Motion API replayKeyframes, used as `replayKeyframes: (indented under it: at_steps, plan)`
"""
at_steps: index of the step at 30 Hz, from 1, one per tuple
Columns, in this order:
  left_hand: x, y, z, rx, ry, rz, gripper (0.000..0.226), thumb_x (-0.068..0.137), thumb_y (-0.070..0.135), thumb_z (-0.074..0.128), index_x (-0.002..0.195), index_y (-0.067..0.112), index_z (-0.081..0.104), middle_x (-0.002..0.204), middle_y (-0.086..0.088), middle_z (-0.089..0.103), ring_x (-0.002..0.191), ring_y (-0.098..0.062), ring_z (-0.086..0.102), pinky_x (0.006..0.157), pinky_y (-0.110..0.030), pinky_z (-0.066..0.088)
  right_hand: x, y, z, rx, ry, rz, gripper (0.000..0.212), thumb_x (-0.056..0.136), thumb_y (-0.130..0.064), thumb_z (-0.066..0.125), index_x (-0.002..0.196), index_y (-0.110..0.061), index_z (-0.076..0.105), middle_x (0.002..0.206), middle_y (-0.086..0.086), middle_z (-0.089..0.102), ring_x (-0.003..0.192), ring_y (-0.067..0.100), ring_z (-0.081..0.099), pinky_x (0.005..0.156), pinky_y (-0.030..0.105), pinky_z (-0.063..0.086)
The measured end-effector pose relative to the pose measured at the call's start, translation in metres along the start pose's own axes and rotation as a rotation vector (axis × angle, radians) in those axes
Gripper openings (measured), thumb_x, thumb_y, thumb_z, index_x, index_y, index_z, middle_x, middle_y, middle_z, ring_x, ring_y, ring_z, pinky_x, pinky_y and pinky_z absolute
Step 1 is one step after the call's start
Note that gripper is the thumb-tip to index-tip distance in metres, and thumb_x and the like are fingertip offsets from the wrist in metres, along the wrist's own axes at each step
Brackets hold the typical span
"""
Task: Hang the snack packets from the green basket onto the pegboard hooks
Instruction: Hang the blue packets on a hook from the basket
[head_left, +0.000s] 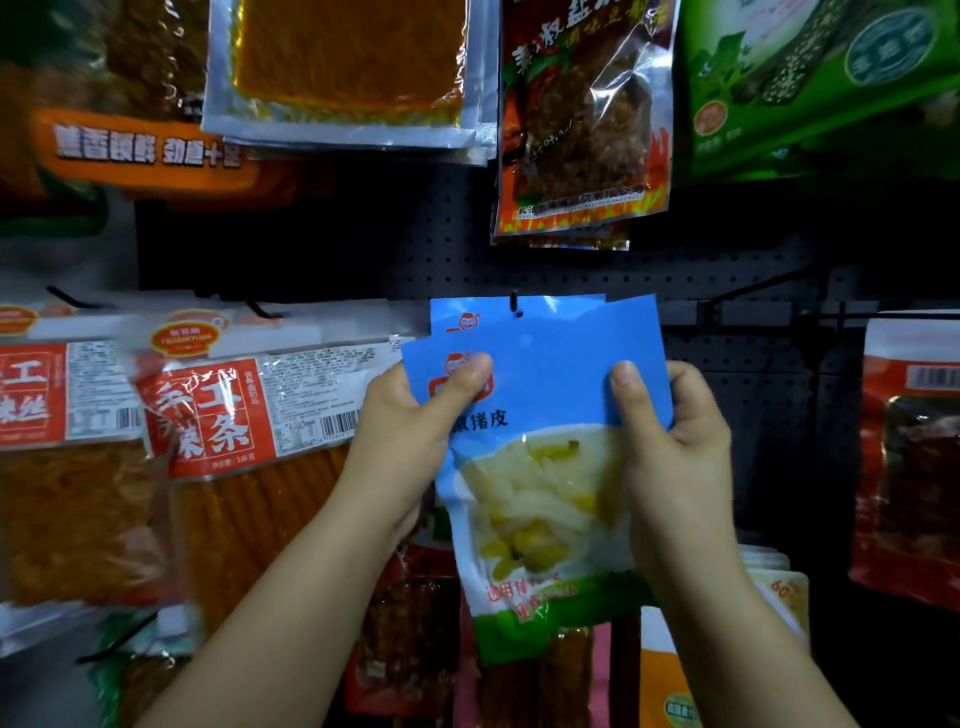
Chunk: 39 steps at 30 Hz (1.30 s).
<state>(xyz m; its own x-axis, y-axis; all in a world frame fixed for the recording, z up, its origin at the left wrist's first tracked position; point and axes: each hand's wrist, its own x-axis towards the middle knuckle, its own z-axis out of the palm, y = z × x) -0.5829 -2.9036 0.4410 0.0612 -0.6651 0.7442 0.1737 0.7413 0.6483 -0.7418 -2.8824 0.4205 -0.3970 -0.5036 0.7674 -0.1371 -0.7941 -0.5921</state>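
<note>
two hands held a blue snack packet (540, 415) in front of the black pegboard (415, 249). the left hand (410, 415) pinched its upper left corner, thumb on the front side. the right hand (670, 415) pinched the upper right edge in the same way. just above, a second blue packet (561, 312) hung on a black hook (514, 301). beside them on the left hung red and white packets (218, 415), and a red packet (582, 119) hung above.
</note>
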Motion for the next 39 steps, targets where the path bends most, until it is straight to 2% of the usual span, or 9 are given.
replayKeyframes:
  at_steps: [3,13,19,23,29,32,34,37,39]
  plan:
    - [0.001,0.001,-0.005,0.012,0.093,0.036,0.015,0.081,0.022,0.068,0.069,0.030,0.073,0.074,0.006,0.075,0.072,-0.010,0.072,0.059,-0.021,0.055,0.003,-0.003,0.006,0.047,-0.089,0.036,0.012,0.092,-0.028,0.059,0.080,-0.026,0.061,0.082,-0.010,0.072,0.079,0.008,0.067,0.066,0.028,0.050]
    - [0.019,0.024,-0.002,0.206,0.174,0.231,0.019,0.087,0.018,0.066,0.070,0.028,0.064,0.064,0.020,0.069,0.065,0.002,0.066,0.060,-0.019,0.056,0.032,-0.032,0.017,0.018,-0.150,-0.023,0.019,0.094,-0.031,0.056,0.086,-0.020,0.070,0.086,-0.007,0.075,0.079,0.007,0.071,0.065,0.024,0.057]
    - [0.023,0.023,0.000,0.240,0.151,0.158,0.013,0.086,0.021,0.067,0.074,0.026,0.066,0.074,0.009,0.072,0.076,-0.015,0.071,0.075,-0.044,0.058,0.034,-0.027,0.019,-0.048,-0.107,0.032,0.028,0.093,-0.034,0.057,0.083,-0.009,0.067,0.087,0.011,0.073,0.085,0.033,0.068,0.078,0.055,0.054]
    - [0.026,0.023,0.000,0.248,0.153,0.163,0.011,0.085,0.024,0.067,0.074,0.027,0.067,0.075,0.007,0.073,0.077,-0.016,0.071,0.074,-0.044,0.059,0.037,-0.025,0.020,-0.054,-0.071,0.061,0.024,0.091,-0.036,0.058,0.078,-0.018,0.069,0.083,0.000,0.074,0.081,0.021,0.071,0.078,0.051,0.057]
    - [0.035,0.005,-0.002,0.337,0.166,0.080,0.011,0.081,0.033,0.069,0.072,0.028,0.065,0.070,0.011,0.072,0.071,-0.009,0.070,0.071,-0.043,0.059,0.043,-0.011,0.023,-0.109,-0.052,0.028,0.037,0.090,-0.034,0.057,0.084,0.003,0.061,0.087,0.023,0.068,0.085,0.041,0.063,0.073,0.053,0.053]
    - [0.039,-0.007,-0.004,0.403,0.162,0.077,0.009,0.084,0.031,0.068,0.076,0.031,0.064,0.078,0.011,0.071,0.080,-0.013,0.069,0.077,-0.045,0.057,0.046,0.002,0.022,-0.224,-0.043,0.003,0.035,0.091,-0.036,0.057,0.073,-0.007,0.062,0.069,0.009,0.067,0.065,0.028,0.062,0.056,0.045,0.045]
    - [0.041,-0.014,-0.006,0.445,0.145,0.096,0.011,0.083,0.030,0.069,0.088,0.032,0.060,0.090,0.010,0.069,0.088,-0.015,0.067,0.081,-0.043,0.056,0.051,0.009,0.021,-0.378,-0.011,-0.040,0.041,0.090,-0.042,0.056,0.058,-0.020,0.046,0.050,-0.005,0.046,0.047,0.012,0.041,0.048,0.031,0.028]
    - [0.040,-0.025,-0.007,0.619,0.108,0.150,0.033,0.082,0.026,0.069,0.104,0.031,0.046,0.091,0.021,0.057,0.088,-0.007,0.058,0.070,-0.025,0.047,0.060,0.019,0.021,-0.680,0.026,-0.124,0.049,0.091,-0.050,0.051,0.060,-0.018,0.032,0.052,-0.003,0.036,0.047,0.015,0.033,0.047,0.028,0.018]
    - [0.042,-0.032,-0.005,0.702,0.068,0.152,0.036,0.084,0.024,0.067,0.111,0.024,0.043,0.094,0.018,0.053,0.087,-0.007,0.051,0.065,-0.024,0.037,0.069,0.027,0.022,-0.801,0.033,-0.154,0.048,0.091,-0.052,0.048,0.062,-0.017,0.033,0.054,-0.002,0.038,0.048,0.016,0.034,0.046,0.028,0.018]
